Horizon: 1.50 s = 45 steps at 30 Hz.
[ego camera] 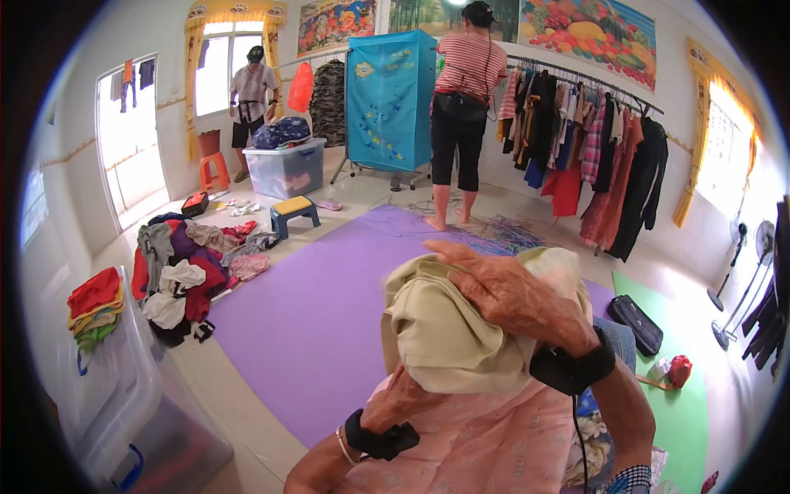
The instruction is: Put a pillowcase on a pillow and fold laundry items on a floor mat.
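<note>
A bunched pale khaki cloth or garment [453, 339] is held up before me, over pink patterned fabric [469, 438] that spreads below it. My right hand [487, 290] lies across the top of the khaki cloth, its fingers curved over the folds. From below, my left hand [401, 395] supports the cloth; its fingers are mostly hidden under it. Each wrist wears a black strapped device, and a bracelet circles the left one. Floral fabric [595, 432] shows beside the pink fabric at the right.
A purple mat [308, 321] covers the floor, with a clothes pile [185, 265] and clear plastic box [166, 426] at left. A step stool [293, 213], hangers [506, 233] and a person in stripes [466, 92] stand ahead. Another person [252, 92] stands farther back. Right: black bag [636, 324], fans.
</note>
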Each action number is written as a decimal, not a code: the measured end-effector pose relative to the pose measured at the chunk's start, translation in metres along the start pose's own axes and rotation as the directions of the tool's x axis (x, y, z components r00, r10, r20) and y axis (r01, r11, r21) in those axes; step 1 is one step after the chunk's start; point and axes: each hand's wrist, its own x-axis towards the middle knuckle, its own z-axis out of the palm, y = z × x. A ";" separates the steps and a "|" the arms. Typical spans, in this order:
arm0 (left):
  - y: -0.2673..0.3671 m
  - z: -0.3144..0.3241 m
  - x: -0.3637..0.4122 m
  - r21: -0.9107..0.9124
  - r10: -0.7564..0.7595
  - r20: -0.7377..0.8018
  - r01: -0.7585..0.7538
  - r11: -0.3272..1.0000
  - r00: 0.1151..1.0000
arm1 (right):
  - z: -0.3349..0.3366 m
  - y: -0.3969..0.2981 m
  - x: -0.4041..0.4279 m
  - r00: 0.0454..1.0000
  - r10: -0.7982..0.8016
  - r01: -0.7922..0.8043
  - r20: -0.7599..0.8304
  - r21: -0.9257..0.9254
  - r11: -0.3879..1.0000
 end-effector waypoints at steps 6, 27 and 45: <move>-0.007 -0.003 -0.005 0.020 -0.020 0.005 0.020 1.000 1.000 | -0.050 0.040 -0.057 0.952 0.182 -0.232 -0.248 -0.188 0.955; 0.024 0.034 0.034 0.120 0.218 -0.481 -0.183 0.976 0.849 | -0.050 0.145 -0.163 0.530 0.079 -0.491 -0.844 -0.230 0.840; 0.030 0.012 0.029 -0.228 0.051 -0.303 -0.124 0.966 0.952 | -0.098 0.038 -0.158 0.063 0.022 -0.241 -0.998 0.006 0.971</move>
